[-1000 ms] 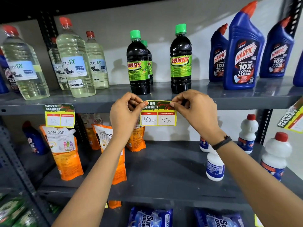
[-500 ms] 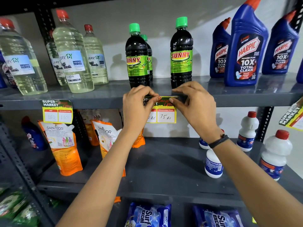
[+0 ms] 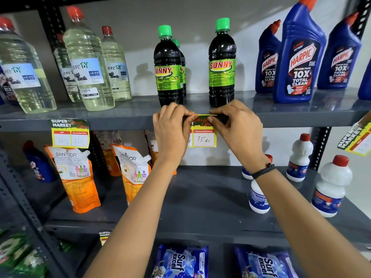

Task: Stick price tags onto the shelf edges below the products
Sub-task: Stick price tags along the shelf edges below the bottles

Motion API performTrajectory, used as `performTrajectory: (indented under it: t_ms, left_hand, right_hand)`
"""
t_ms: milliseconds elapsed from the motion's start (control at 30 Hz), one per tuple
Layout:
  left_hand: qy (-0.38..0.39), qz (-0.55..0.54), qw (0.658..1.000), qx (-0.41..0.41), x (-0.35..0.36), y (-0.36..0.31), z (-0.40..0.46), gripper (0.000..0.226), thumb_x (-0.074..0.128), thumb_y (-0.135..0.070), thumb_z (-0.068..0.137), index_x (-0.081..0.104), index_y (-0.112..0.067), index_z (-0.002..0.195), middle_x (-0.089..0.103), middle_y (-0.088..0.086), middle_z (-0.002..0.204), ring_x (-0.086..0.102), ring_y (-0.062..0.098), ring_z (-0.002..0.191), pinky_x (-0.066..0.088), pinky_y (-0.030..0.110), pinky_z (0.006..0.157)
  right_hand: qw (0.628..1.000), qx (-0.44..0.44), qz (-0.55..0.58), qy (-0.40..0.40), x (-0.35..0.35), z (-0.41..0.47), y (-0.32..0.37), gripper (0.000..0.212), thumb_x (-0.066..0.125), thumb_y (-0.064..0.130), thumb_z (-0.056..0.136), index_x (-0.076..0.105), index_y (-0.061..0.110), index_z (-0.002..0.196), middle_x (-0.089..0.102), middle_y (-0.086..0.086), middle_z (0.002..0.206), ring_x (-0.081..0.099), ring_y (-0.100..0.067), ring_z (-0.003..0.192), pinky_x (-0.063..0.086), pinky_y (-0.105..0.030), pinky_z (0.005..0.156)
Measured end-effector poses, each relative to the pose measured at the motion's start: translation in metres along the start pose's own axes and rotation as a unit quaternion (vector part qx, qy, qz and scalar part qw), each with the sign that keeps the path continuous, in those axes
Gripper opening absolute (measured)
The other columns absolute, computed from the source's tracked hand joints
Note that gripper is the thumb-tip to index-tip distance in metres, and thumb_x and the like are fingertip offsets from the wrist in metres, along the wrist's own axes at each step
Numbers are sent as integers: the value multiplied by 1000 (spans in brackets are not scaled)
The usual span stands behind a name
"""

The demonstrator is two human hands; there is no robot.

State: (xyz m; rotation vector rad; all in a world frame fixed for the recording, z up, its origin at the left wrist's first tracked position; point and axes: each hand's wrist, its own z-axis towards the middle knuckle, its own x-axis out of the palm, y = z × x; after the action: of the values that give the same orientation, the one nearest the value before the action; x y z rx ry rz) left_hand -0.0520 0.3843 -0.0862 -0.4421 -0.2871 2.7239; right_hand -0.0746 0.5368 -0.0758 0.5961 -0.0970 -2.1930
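Observation:
A yellow price tag (image 3: 204,137) with a dark green header hangs against the front edge of the grey upper shelf (image 3: 120,122), right below two dark Sunny bottles (image 3: 221,65) with green caps. My left hand (image 3: 170,131) presses its fingertips on the tag's top left and covers the tag's left half. My right hand (image 3: 237,127) presses the tag's top right corner onto the shelf edge. The visible box reads 75 Rs. A second price tag (image 3: 69,133) is stuck on the same edge further left, under the clear bleach bottles (image 3: 88,65).
Blue Harpic bottles (image 3: 299,55) stand at the upper right. Orange Santoor pouches (image 3: 77,177) and white bottles (image 3: 331,185) sit on the lower shelf (image 3: 200,197). Another tag (image 3: 357,137) hangs tilted at the right edge. Surf Excel packs (image 3: 180,261) lie at the bottom.
Both hands lifted the tag from below the shelf edge up onto it. Their fingertips have closed in along the tag's top strip, and the left hand now covers the tag's left half.

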Motion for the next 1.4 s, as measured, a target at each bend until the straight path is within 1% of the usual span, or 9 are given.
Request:
performTrajectory:
  t_ms: [300, 433, 567, 733, 900, 967, 1133, 1267, 1400]
  left_hand:
    - [6, 34, 999, 18, -7, -10, -7, 20, 49, -29, 92, 56, -13, 81, 61, 6, 84, 54, 27, 81, 36, 38, 78]
    - [6, 44, 999, -9, -10, -3, 0, 21, 49, -28, 92, 55, -12, 81, 61, 8, 85, 53, 28, 83, 37, 39, 80]
    - [30, 43, 997, -64, -16, 0, -1, 19, 53, -26, 90, 57, -9, 81, 64, 9, 87, 55, 29, 87, 37, 40, 81]
    - [5, -4, 988, -155, -20, -38, 7, 16, 58, -25, 87, 61, -12, 80, 69, 6, 88, 55, 30, 94, 35, 40, 81]
    - [-66, -3, 994, -90, -7, -102, -7, 9, 58, -28, 86, 61, -19, 85, 70, -2, 84, 54, 26, 86, 27, 35, 75]
    - [-65, -39, 995, -58, 6, -124, -17, 11, 57, -27, 87, 60, -17, 84, 69, 0, 79, 55, 25, 78, 33, 36, 72]
    - [58, -142, 981, -121, 66, -188, -47, 30, 51, -37, 91, 51, -18, 68, 58, -1, 60, 55, 23, 59, 36, 29, 51]
    - [177, -145, 957, -175, 117, -221, -74, 36, 43, -48, 91, 56, -18, 76, 70, 6, 77, 63, 28, 81, 43, 31, 58]
    - [192, -248, 928, -203, 149, -250, -85, 34, 45, -40, 92, 61, -10, 95, 72, 12, 84, 65, 28, 77, 54, 44, 69]
  right_hand:
    - [998, 59, 21, 5, -10, -9, 14, 16, 68, 23, 81, 72, 19, 96, 66, -2, 93, 60, -17, 74, 38, -23, 57]
    - [993, 81, 74, 52, -6, 0, 14, 19, 67, 19, 83, 70, 18, 102, 72, -3, 101, 65, -18, 83, 55, -34, 73]
    - [987, 86, 92, 104, -12, -11, 14, 24, 65, 18, 85, 68, 19, 108, 72, -3, 107, 67, -21, 91, 55, -41, 82]
    - [997, 59, 36, 28, -61, -6, 5, 21, 63, 24, 87, 68, 21, 107, 75, -4, 92, 68, -23, 80, 57, -41, 73]
    - [999, 6, -10, -43, -106, 4, -17, 18, 60, 28, 88, 68, 22, 102, 73, -2, 98, 64, -21, 93, 55, -36, 73]
    - [996, -3, -56, -64, -121, 4, -37, 20, 58, 31, 88, 67, 21, 104, 72, -3, 100, 61, -23, 97, 51, -34, 71]
    - [990, -26, -113, -79, -165, 8, -113, 26, 55, 36, 91, 68, 14, 97, 72, -7, 93, 59, -27, 91, 47, -34, 71]
    - [996, -34, -81, 11, -183, 8, -170, 34, 49, 37, 94, 66, 8, 92, 68, -12, 89, 59, -30, 84, 49, -39, 69]
    - [997, -49, -46, 31, -190, 13, -199, 30, 55, 35, 91, 64, 8, 79, 65, -9, 78, 58, -25, 76, 43, -33, 63]
